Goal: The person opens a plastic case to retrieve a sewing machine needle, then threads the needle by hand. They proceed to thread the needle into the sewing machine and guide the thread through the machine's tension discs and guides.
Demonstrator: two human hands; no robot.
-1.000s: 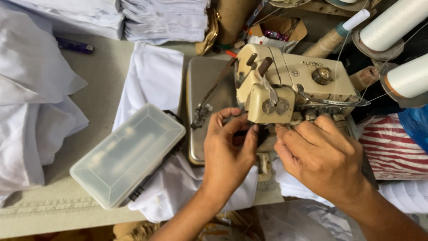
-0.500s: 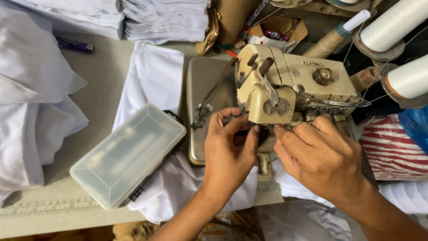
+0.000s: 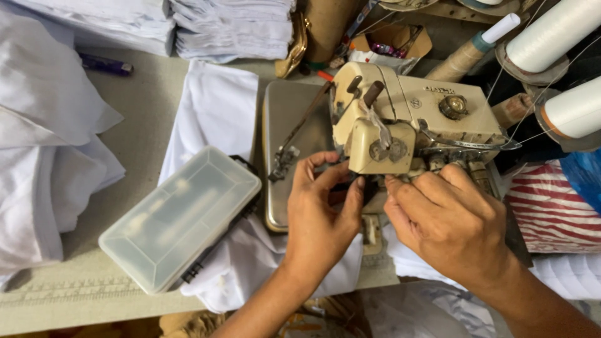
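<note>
**Both hands at the sewing machine's front**

The left hand (image 3: 322, 213) and right hand (image 3: 452, 222) meet under the cream sewing machine (image 3: 407, 119), fingertips pinched together at its dark front opening; what they pinch is hidden. A clear plastic box (image 3: 178, 219) lies left on white cloth (image 3: 216, 112). White thread cones (image 3: 563, 44) stand right.

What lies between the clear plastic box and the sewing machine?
In the head view, the grey metal plate with the presser foot arm lies between the clear plastic box and the sewing machine.

Tailoring workshop: overlock sewing machine (image 3: 413, 122), thread cones (image 3: 554, 31), stacked white fabric (image 3: 231, 25)
</note>
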